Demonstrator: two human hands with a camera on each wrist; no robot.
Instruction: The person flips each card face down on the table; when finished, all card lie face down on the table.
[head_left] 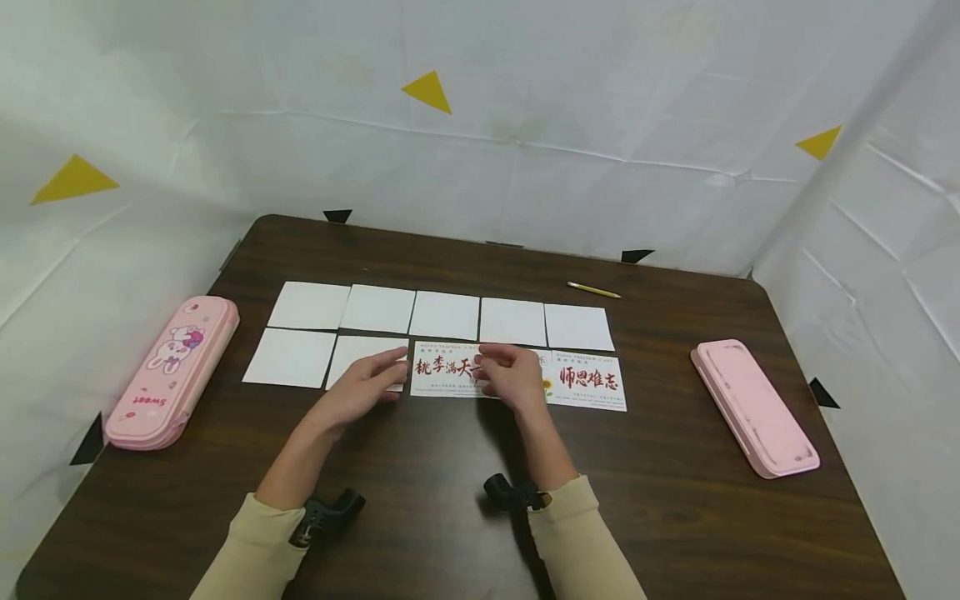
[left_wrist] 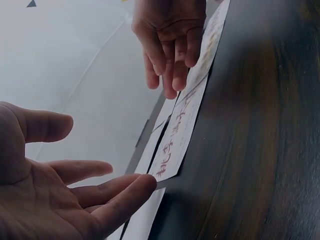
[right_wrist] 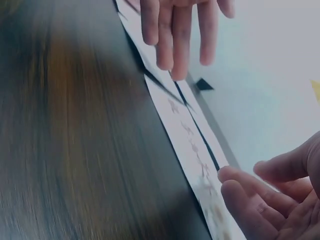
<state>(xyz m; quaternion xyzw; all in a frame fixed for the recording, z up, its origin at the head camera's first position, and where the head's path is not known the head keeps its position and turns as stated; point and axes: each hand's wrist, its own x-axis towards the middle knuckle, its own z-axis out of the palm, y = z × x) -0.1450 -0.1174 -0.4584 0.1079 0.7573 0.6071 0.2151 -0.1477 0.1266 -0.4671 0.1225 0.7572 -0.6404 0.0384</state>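
Observation:
My left hand (head_left: 366,388) hovers at the right edge of a blank white card (head_left: 358,352) in the front row, its fingers spread and relaxed with nothing in them. Just right of it lies a printed card (head_left: 431,386) with red Chinese characters. Over the border between that card and the neighbouring printed one is my right hand (head_left: 516,379), fingers loosely bent and holding nothing; it hides much of the middle card. A third printed card (head_left: 588,383) ends the row at the right. The left wrist view shows the right hand's fingers (left_wrist: 179,70) hanging just above the cards.
Behind runs a row of several blank white cards (head_left: 447,315). A pencil (head_left: 594,290) lies beyond them. Pink pencil cases stand at the left (head_left: 174,371) and right (head_left: 756,408) of the dark wooden table (head_left: 420,517). White sheeting (head_left: 525,100) surrounds the table's back and sides.

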